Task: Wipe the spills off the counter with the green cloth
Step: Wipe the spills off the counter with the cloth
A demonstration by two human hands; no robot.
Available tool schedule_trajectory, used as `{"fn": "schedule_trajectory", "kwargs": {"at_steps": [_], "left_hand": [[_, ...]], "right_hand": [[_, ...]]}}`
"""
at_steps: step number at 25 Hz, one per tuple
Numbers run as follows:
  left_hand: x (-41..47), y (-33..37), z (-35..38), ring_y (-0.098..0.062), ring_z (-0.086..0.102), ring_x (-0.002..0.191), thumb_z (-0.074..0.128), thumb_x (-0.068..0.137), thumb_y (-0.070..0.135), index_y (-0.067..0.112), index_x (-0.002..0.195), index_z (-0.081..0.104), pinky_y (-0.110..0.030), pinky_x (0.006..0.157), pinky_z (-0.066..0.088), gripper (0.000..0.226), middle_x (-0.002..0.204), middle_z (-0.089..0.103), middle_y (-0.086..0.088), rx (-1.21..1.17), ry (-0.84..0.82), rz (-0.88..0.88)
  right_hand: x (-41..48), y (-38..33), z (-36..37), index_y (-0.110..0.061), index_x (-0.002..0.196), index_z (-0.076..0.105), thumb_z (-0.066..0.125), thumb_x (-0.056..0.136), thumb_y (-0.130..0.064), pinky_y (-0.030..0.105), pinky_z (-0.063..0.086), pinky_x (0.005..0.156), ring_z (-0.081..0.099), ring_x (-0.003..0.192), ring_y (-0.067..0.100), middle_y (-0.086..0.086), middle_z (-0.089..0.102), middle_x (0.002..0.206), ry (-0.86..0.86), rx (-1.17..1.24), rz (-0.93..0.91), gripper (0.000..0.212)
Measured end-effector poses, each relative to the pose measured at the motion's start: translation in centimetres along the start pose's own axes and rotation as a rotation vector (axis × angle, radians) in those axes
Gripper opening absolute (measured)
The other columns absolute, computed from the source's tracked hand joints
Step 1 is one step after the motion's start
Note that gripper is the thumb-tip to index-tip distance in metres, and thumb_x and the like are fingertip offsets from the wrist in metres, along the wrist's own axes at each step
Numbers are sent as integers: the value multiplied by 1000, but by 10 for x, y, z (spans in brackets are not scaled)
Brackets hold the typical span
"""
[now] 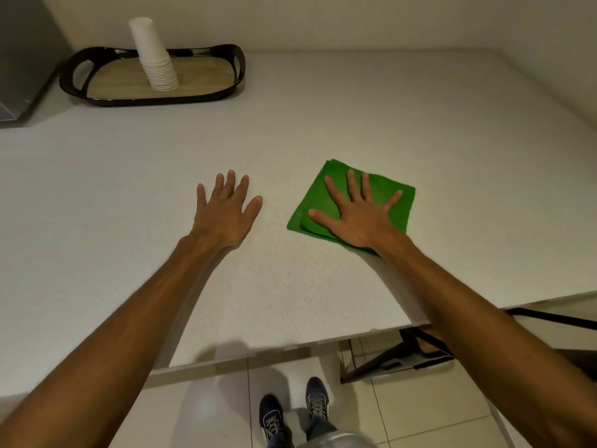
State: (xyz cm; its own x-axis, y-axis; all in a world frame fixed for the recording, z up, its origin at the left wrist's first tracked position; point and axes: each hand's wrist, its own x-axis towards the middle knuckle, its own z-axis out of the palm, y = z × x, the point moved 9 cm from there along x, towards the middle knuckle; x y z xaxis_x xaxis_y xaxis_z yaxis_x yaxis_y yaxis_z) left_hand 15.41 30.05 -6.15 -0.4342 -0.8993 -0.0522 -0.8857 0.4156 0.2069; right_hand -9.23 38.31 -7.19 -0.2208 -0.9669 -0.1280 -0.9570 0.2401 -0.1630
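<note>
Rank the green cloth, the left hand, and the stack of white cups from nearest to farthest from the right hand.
1. green cloth, directly under the right hand.
2. left hand, beside it on the bare counter.
3. stack of white cups, far back left on the tray.

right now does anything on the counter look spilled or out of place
Nothing stands out. No spill shows on the counter. The right hand lies flat on the folded green cloth; the cup stack stands in its tray.

Colours on a pale speckled counter (290, 124).
Bright green cloth (319, 202); black tray (155, 100) with a wood-grain tan base; white cup stack (155, 56); navy shoes (292, 412) with white laces on cream tiles (420, 405).
</note>
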Motion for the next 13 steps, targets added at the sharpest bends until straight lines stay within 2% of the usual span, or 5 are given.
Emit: {"fn": "schedule_trajectory", "kwargs": {"at_steps": [3, 6, 13], "left_hand": [[-4, -1, -2, -24, -6, 151, 10, 98, 58, 23, 156, 7, -53, 120, -8, 68, 165, -1, -6, -12, 23, 8], [-8, -11, -6, -25, -4, 152, 10, 98, 59, 23, 156, 9, -55, 118, -11, 68, 165, 2, -7, 3, 51, -7], [-16, -41, -12, -26, -3, 152, 8, 95, 65, 25, 156, 8, -58, 118, -8, 73, 165, 2, -6, 48, 60, -86]], "right_hand": [[-32, -22, 10, -61, 145, -14, 8, 65, -104, 84, -26, 92, -27, 149, 32, 5, -21, 165, 4, -8, -55, 94], [-41, -53, 15, -59, 147, -14, 7, 68, -102, 84, -24, 93, -25, 149, 34, 7, -19, 165, 59, -41, -114, 91], [16, -91, 12, -55, 150, -7, 0, 68, -101, 84, -26, 91, -19, 151, 35, 7, -13, 167, 71, -31, -103, 94]]}}
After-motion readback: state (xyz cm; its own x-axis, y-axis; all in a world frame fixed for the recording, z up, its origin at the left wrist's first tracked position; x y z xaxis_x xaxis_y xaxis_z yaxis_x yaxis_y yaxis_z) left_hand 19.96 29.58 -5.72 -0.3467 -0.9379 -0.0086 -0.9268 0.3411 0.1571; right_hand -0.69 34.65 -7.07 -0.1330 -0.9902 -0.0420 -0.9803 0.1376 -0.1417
